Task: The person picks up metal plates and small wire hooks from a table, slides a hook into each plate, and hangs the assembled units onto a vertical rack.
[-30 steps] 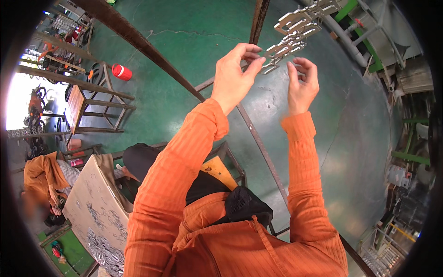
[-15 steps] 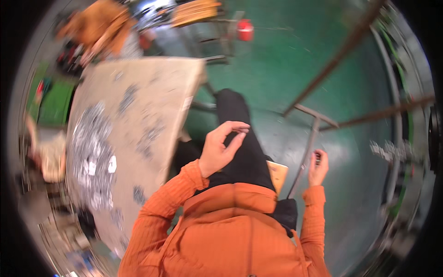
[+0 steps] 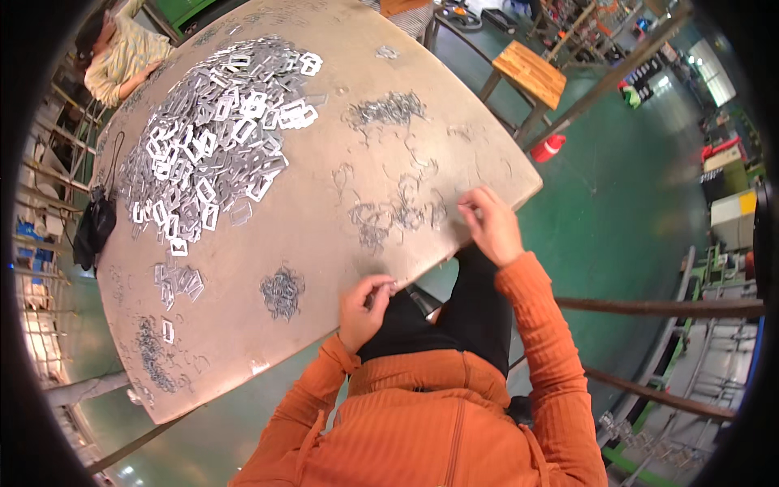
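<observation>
**Hands at the table edge, picking up small wire pieces**

While the big heap of flat metal buckles (image 3: 215, 138) lies well apart at the far left of the table (image 3: 324, 268), both hands work at the near edge. The right hand (image 3: 489, 225) rests on the table just beside a scatter of thin wire clips (image 3: 393, 215), its fingers curled down on them; whether it has one pinched I cannot tell. The left hand (image 3: 363, 308) sits at the rim with its fingertips drawn together, seemingly on something small. This looks like the gathering step; the next move calls for a fine pinch on a single clip.
</observation>
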`<state>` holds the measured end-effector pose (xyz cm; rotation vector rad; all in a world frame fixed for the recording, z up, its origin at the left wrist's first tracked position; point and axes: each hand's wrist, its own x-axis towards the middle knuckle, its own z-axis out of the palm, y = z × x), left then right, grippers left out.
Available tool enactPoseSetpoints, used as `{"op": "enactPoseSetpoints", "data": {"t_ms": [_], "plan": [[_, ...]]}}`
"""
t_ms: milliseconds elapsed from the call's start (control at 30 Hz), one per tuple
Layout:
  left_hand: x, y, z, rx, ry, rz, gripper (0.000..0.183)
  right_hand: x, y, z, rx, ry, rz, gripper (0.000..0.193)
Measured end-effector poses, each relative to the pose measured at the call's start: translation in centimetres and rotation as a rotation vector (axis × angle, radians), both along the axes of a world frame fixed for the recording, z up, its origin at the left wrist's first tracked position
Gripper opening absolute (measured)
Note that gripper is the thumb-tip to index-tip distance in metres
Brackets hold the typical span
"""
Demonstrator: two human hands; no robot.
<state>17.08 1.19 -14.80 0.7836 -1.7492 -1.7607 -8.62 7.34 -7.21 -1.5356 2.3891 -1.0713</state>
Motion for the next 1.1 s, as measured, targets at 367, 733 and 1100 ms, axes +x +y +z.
{"op": "enactPoseSetpoints", "data": {"t_ms": [367,733,1100], "plan": [[-0.9,-1.7,3.0,0.015,-0.011,-0.133,0.015,-8.8,-15.0,-3.8,0.189,-0.083,0.095,0.007],[-1.4,-1.1,2.1,0.084,-0.002,-0.014,0.014,-8.4,-21.7,-3.5,0.344,0.082,0.393,0.006],[-2.1,-0.5,2.3,0.213,-0.026,0.217,0.015,-9.3,-23.2,-4.7,0.076,-0.008,0.469,0.007]]}}
